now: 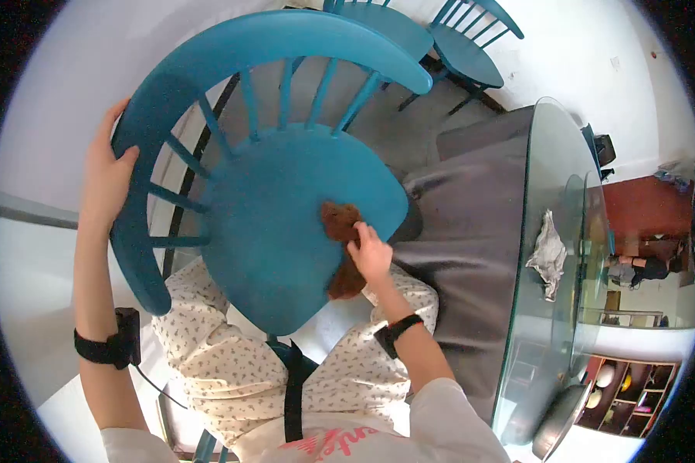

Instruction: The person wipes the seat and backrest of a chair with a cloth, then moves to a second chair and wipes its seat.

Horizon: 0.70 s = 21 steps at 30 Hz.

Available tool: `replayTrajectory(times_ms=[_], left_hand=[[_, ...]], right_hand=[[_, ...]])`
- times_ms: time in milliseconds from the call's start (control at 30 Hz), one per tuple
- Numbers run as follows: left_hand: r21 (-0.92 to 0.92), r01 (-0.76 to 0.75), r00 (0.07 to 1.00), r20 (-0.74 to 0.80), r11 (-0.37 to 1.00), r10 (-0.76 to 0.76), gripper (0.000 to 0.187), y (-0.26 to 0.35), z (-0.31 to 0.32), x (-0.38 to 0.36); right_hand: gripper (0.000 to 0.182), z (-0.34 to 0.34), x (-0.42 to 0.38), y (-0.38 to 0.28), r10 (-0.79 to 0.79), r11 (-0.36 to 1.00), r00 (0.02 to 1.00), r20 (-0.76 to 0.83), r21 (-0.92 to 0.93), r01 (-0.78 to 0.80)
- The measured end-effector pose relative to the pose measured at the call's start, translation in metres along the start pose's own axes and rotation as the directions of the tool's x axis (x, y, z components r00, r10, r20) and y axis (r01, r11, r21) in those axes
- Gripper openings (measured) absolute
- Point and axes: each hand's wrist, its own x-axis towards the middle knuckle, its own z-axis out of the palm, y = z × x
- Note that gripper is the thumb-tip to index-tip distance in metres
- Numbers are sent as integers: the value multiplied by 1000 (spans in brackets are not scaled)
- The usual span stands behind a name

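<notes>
A blue wooden chair point(278, 201) with a curved, spindled back stands in front of me. My left hand point(110, 177) is wrapped round the outer edge of its backrest at the left, thumb over the top rail. On the right part of the seat, my right hand point(371, 253) grips a brown cloth point(340, 221). The cloth lies crumpled on the seat, and its lower part hangs beneath my hand toward the seat's front edge. Part of it is hidden by my fingers.
Right of the chair is a glass-topped table point(517, 339) with a grey cover point(471, 216) and a whitish cloth point(548, 256) on it. Two more blue chairs point(467, 58) stand by the far wall. A person point(649, 268) is far off at the right. A shelf point(629, 393) stands lower right.
</notes>
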Motion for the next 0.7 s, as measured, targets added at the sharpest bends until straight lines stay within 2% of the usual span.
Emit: replayTrajectory(times_ms=[100, 167, 200, 233, 300, 333, 400, 433, 500, 567, 633, 667, 700], left_hand=[[-26, -29, 999, 30, 999, 30, 65, -10, -2, 4], [-82, 52, 998, 48, 995, -48, 66, -8, -3, 3], [-78, 49, 998, 52, 996, -45, 66, -5, -4, 2], [-69, 66, 997, 53, 995, -62, 66, 1, -4, 1], [-56, 79, 996, 57, 995, -75, 66, 3, -3, -1], [-66, 82, 996, 41, 994, -80, 66, 1, -2, -2], [-81, 78, 997, 35, 994, -76, 65, -1, -1, 0], [-36, 68, 997, 39, 997, -66, 64, -2, -2, 0], [11, 61, 997, 45, 998, -61, 64, 2, -4, -2], [5, 82, 996, 30, 997, -82, 63, 8, -5, -2], [-15, 81, 996, 24, 997, -81, 60, 2, -7, 0], [-32, 82, 996, 23, 996, -81, 58, -1, -7, 0], [-30, 83, 996, 25, 996, -82, 58, -3, -7, 0]], right_hand=[[37, -8, 31, 22, 48, 996, 998, -40, -69, -51], [39, -12, 51, 36, 111, 987, 992, -60, -109, -117], [41, -14, 61, 42, 177, 977, 982, -70, -105, -184], [41, -18, 72, 48, 179, 978, 981, -71, -99, -186], [37, -22, 92, 58, 363, 928, 926, -105, -45, -369], [37, -17, 100, 64, 372, 925, 922, -106, -40, -378], [41, -10, 114, 76, 623, 782, 757, -195, 164, -601], [41, -10, 121, 82, 627, 779, 755, -195, 164, -605], [47, -17, 126, 89, 790, 595, 613, -24, 271, -756], [51, -24, 120, 87, 761, 618, 647, 31, 268, -739], [49, -7, 113, 94, 534, 830, 810, -243, -29, -557], [49, 0, 112, 99, 535, 830, 810, -242, -29, -557], [47, 2, 112, 100, 338, 932, 875, -347, -4, -362]])
